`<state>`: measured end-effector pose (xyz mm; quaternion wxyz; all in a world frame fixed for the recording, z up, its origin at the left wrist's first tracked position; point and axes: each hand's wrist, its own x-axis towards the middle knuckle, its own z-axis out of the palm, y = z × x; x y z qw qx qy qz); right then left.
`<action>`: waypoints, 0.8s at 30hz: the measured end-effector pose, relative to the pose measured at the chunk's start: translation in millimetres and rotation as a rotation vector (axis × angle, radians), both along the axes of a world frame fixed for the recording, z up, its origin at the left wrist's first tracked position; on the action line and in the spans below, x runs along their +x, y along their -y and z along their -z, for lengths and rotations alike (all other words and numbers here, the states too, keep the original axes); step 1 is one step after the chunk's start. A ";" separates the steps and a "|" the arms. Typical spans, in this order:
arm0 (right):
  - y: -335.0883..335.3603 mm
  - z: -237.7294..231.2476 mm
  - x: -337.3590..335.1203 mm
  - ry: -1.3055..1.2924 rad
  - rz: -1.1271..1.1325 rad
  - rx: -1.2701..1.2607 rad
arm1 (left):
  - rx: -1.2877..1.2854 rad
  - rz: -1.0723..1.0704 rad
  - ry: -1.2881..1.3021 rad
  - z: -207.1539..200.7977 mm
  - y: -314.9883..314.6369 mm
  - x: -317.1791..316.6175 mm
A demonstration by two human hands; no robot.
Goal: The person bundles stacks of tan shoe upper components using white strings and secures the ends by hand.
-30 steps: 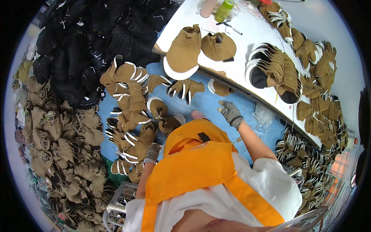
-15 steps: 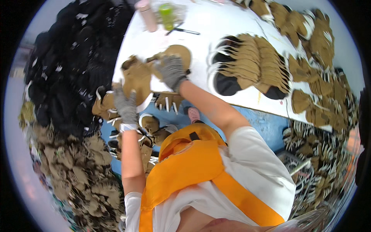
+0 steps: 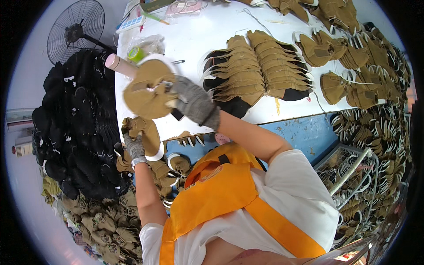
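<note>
My right hand point(image 3: 196, 104), in a grey knit glove, grips a brown shoe upper point(image 3: 143, 95) with a pale edge and lifts it over the left part of the white table. Its fingertips are partly hidden by the fabric. My left hand point(image 3: 134, 148), gloved alike, is closed on the near end of another brown shoe upper point(image 3: 151, 134) at the table's front left edge. To the right, two overlapping rows of brown uppers point(image 3: 280, 66) with black parts and white edges lie side by side.
A pink bottle point(image 3: 120, 65) and a green-lidded container point(image 3: 135, 54) stand behind the raised upper. Black shoe uppers point(image 3: 81, 119) are heaped at left below a fan point(image 3: 75, 33). More brown uppers point(image 3: 353, 53) cover the table's right side. A wire basket point(image 3: 344, 172) stands at lower right.
My right hand has raised a brown upper off the table. My left hand has closed on the upper near the edge. The view has shifted, bringing the fan into sight.
</note>
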<state>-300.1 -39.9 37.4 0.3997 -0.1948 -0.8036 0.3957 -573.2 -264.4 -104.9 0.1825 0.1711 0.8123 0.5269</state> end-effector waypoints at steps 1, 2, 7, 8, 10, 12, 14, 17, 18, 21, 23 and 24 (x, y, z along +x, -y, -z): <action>-0.8 -1.6 20.4 0.035 0.065 0.086 | 0.038 0.036 0.047 -4.2 1.5 -4.2; 7.6 -15.3 39.2 0.042 0.125 0.124 | 0.177 0.060 0.053 -13.0 -0.5 -4.9; 52.6 -13.9 105.6 -0.059 0.080 -0.189 | 0.056 0.155 -0.239 -66.0 -7.2 11.7; 66.7 -11.8 107.9 -0.073 0.059 -0.293 | 0.007 0.261 -0.250 -60.1 -3.0 1.6; 89.1 -25.5 106.4 -0.106 0.011 -0.479 | -0.056 0.218 -0.124 -35.6 0.7 -19.3; 99.3 -41.6 108.5 -0.064 -0.090 -0.485 | 0.160 0.184 -0.110 -26.9 -9.4 -22.9; 101.2 -28.2 110.5 -0.002 -0.063 -0.314 | 0.349 0.159 -0.231 -30.8 -28.5 -9.7; 111.9 -45.4 107.7 -0.006 -0.072 -0.291 | 0.020 0.225 -0.253 -28.5 -27.7 -22.0; 113.8 -46.3 107.3 0.015 -0.080 -0.246 | 0.006 0.296 -0.227 -28.1 -34.2 -27.3; 122.2 -37.7 108.8 0.173 -0.041 -0.037 | -0.263 0.278 -0.570 -25.1 -25.4 -27.3; 126.1 -31.6 118.7 0.136 -0.016 0.082 | -0.306 0.262 -0.414 -60.3 -30.6 4.4; 127.1 -38.6 118.3 0.135 0.016 0.063 | -0.274 0.261 -0.495 -63.8 -23.7 5.3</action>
